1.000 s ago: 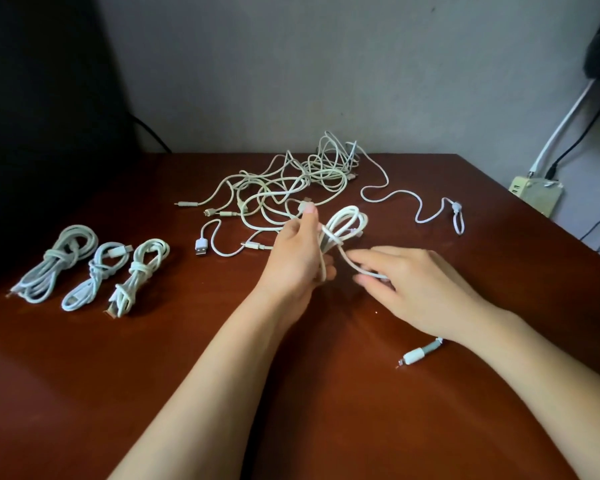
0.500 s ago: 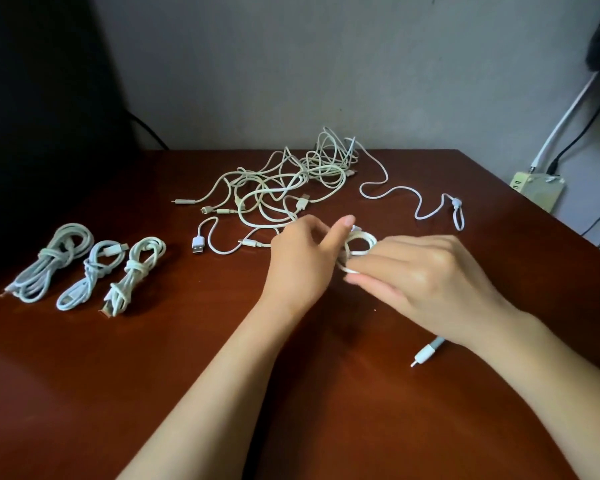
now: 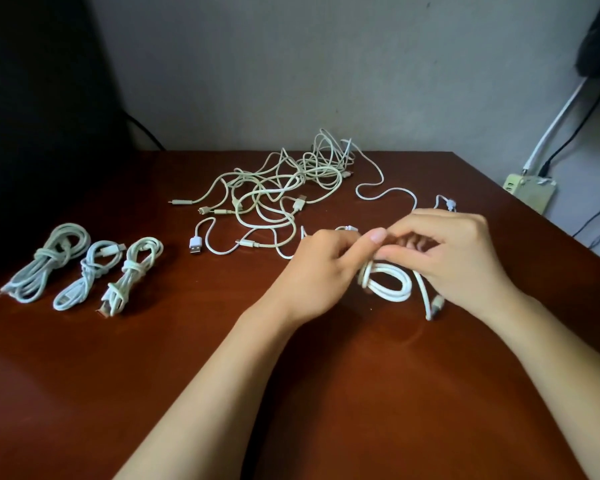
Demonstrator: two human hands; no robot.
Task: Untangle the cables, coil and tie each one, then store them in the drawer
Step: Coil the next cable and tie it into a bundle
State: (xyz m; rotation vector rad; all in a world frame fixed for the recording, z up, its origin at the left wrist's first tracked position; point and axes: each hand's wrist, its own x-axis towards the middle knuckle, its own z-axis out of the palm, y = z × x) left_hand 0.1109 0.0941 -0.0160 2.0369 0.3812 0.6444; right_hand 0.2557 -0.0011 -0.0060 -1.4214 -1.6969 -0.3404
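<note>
1. Head view: I see the white coil (image 3: 388,284) hanging between both hands, just in front of the tangled pile (image 3: 284,188).
2. The left hand (image 3: 321,268) pinches the coil's top, and the right hand (image 3: 454,258) has its fingers curled onto the same strands.
3. Three tied bundles (image 3: 84,268) lie well left of the pile.

A reddish-brown wooden counter (image 3: 84,393) stands against a pale grey wall (image 3: 291,64). A large dark panel (image 3: 42,98) rises at its left, with a thin black cable (image 3: 146,133) beside it. On the right, past the edge, a cream power strip (image 3: 530,192) takes a white cord (image 3: 555,123) and a black cord (image 3: 575,129)
</note>
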